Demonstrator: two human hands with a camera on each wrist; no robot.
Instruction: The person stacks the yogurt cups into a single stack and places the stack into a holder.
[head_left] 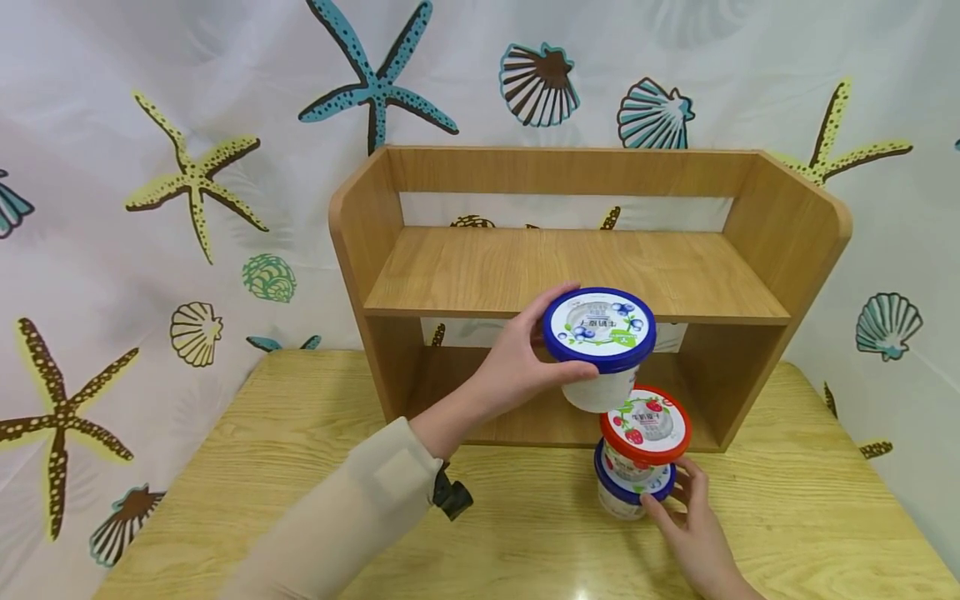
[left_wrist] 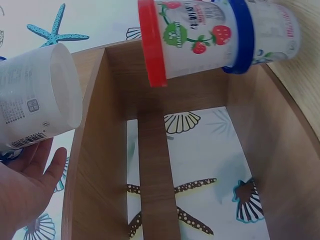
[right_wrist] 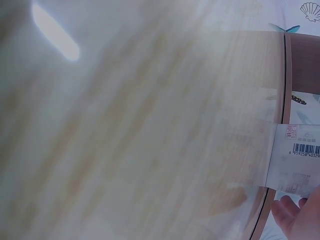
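A pale cloth printed with starfish and scallop shells (head_left: pixel 225 100) hangs behind a wood-grain worktop (head_left: pixel 270 450), on which stands a two-tier wooden shelf unit (head_left: pixel 555 271) with upright sides and a slatted, partly open back through which the printed cloth shows. In front of it, right of centre, are three white tubs. The person's left hand (head_left: pixel 517 362), its arm in a cream sleeve (head_left: pixel 352 508) with a black device (head_left: pixel 452 493) at the wrist, grips the raised blue-lidded tub (head_left: pixel 600 346) by the side, thumb at the front and fingers round the far side. That tub is tilted so that its lid, printed with blueberries, faces the head camera, and it is held up before the shelf unit, around the height of the middle board. In the head view it overlaps the red-lidded tub (head_left: pixel 647 423), but the left wrist view shows a gap between the two. The red-lidded tub, with strawberries on its lid and wall, sits on top of the lower blue-lidded tub (head_left: pixel 624 493), the pair making a stack on the worktop just before the shelf unit's lower front edge. The right hand (head_left: pixel 696 529) holds the lower tub at its right side, thumb at the near rim and fingers behind. The right wrist view catches the fingertips close by a pale tub wall with a barcode (right_wrist: pixel 306 149).
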